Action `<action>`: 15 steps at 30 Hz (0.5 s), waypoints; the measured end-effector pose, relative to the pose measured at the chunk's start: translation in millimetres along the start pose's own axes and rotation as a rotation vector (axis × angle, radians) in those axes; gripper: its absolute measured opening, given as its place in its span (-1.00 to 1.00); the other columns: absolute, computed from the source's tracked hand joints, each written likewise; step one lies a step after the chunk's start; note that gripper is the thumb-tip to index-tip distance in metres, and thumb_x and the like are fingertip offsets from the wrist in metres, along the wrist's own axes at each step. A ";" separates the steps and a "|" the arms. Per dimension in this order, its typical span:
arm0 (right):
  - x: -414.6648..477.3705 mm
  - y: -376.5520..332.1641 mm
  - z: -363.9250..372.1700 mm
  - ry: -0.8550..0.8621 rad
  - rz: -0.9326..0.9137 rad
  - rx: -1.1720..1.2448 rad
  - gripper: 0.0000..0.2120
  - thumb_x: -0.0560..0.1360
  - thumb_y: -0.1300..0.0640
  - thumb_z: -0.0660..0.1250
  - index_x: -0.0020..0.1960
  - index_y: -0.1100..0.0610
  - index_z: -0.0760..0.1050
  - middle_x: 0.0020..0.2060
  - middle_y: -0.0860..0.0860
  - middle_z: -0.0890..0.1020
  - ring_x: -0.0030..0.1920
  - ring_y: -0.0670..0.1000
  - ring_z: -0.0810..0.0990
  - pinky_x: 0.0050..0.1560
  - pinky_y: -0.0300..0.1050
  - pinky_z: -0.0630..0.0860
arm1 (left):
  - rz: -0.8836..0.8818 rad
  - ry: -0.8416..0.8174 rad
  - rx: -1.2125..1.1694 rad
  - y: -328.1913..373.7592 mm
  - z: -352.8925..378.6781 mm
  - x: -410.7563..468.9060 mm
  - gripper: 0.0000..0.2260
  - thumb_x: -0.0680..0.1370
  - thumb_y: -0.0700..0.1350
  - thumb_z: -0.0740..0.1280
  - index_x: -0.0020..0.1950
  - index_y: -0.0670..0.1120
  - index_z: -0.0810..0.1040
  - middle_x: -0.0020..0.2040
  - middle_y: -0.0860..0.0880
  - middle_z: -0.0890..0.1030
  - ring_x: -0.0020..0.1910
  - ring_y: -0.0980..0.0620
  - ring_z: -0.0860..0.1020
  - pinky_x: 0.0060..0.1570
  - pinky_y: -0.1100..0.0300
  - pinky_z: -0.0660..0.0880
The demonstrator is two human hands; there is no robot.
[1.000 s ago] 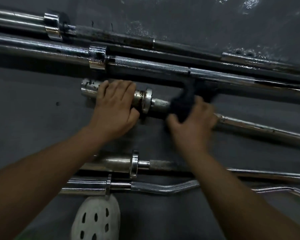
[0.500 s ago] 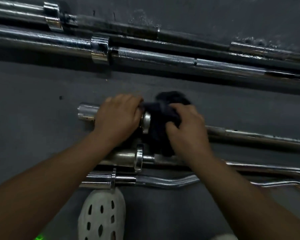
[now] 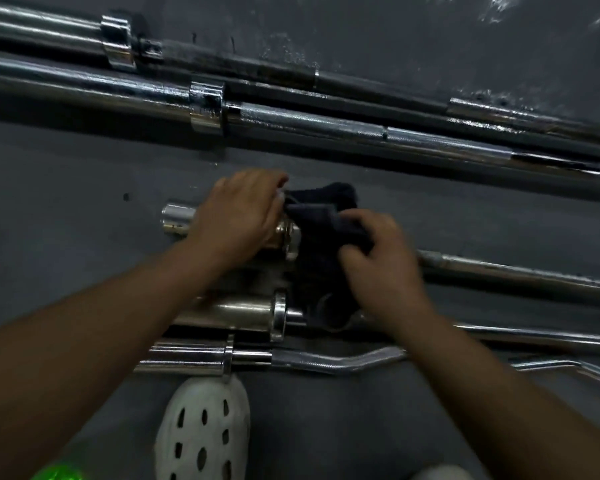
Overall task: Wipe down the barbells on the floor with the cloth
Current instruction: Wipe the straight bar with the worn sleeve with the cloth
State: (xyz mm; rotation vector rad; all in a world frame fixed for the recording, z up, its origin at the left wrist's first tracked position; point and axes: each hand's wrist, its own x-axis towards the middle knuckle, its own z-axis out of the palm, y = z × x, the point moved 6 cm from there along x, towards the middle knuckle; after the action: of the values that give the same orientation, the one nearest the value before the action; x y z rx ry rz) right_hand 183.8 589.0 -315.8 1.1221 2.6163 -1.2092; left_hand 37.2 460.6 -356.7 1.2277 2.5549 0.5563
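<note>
While the left hand (image 3: 238,216) lies curled over the thick end sleeve of the middle barbell (image 3: 499,271), grasping it, the right hand (image 3: 381,268) clutches the dark cloth (image 3: 321,216) with bent fingers and thumb.

- Cloth: bunched over the bar's shaft, directly at 3 o'clock of the collar (image 3: 291,242). Upper fold touches the left fingertips. Lower part hangs toward 6 o'clock, over the next bar down.
- Middle barbell: lies on the grey floor (image 3: 66,220) near frame centre. Bare sleeve end pokes out at 9 o'clock of the left hand. Shaft runs off toward 3 o'clock, dipping slightly.
- Two long barbells (image 3: 326,124): side by side at 12 o'clock of the hands, well apart from the middle bar, spanning the frame. Chrome collars show at 10 to 11 o'clock.
- Third barbell (image 3: 236,313): at 6 o'clock of the left hand, just beside the middle bar; shaft partly hidden by cloth and right wrist.
- Curl bar (image 3: 326,362): wavy shaft, just beside the third barbell on its 6 o'clock side.
- White perforated shoe (image 3: 201,431): at 6 o'clock, toe near the curl bar's sleeve; contact cannot be told.
- Green glow (image 3: 59,472): at 7 o'clock, frame edge; blurred, unidentified.

Lighting dim; fine surface condition of the bars not readable.
</note>
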 end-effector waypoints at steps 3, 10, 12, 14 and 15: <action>30.8 54.6 -59.1 0.246 0.217 -0.101 -0.48 0.33 0.04 0.18 0.26 0.04 0.55 0.10 0.12 0.59 0.13 0.15 0.56 0.25 0.11 0.49 | -0.010 0.072 0.001 -6.3 -6.4 1.7 -0.73 0.62 -0.03 0.15 0.19 -0.12 0.53 0.03 -0.13 0.61 0.02 -0.16 0.51 0.02 0.00 0.38; 7.8 -12.3 24.5 -0.033 -0.020 -0.145 -0.52 0.41 0.22 0.25 0.28 -0.06 0.56 0.18 0.01 0.49 0.19 0.11 0.38 0.17 -0.22 0.27 | 0.036 -0.052 0.220 -5.4 5.1 2.6 -0.65 0.62 0.07 0.08 0.23 -0.05 0.54 0.09 -0.07 0.65 0.04 -0.14 0.58 0.01 0.00 0.40; 24.3 -4.0 -4.8 0.020 -0.076 -0.052 -0.50 0.33 0.20 0.20 0.23 -0.01 0.60 0.11 0.03 0.55 0.15 0.09 0.48 0.22 -0.24 0.34 | 0.068 -0.007 0.213 -5.6 -0.8 20.3 -0.67 0.62 0.07 0.10 0.19 -0.06 0.54 0.06 -0.07 0.63 0.01 -0.16 0.55 -0.02 0.00 0.37; 40.5 28.0 -50.4 0.211 -0.006 -0.068 -0.47 0.31 0.20 0.17 0.25 0.07 0.58 0.11 0.07 0.56 0.16 0.07 0.50 0.23 -0.30 0.34 | 0.088 0.078 0.181 -3.8 -7.1 26.7 -0.73 0.63 0.05 0.14 0.16 -0.05 0.52 0.06 -0.05 0.58 0.01 -0.13 0.50 -0.03 0.00 0.33; 41.6 48.1 -69.3 0.314 0.100 -0.084 -0.45 0.32 0.17 0.17 0.30 0.10 0.53 0.16 0.12 0.55 0.20 0.09 0.49 0.26 -0.25 0.34 | 0.066 0.129 0.151 -3.6 -9.7 23.1 -0.76 0.63 0.04 0.16 0.15 -0.05 0.52 0.06 -0.04 0.56 0.02 -0.12 0.48 -0.02 0.00 0.32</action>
State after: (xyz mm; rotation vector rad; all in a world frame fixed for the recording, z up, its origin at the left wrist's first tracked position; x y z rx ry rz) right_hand 200.4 681.5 -312.2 1.5160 2.7557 -0.9631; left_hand 16.8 474.5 -351.0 1.3723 2.7151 0.4783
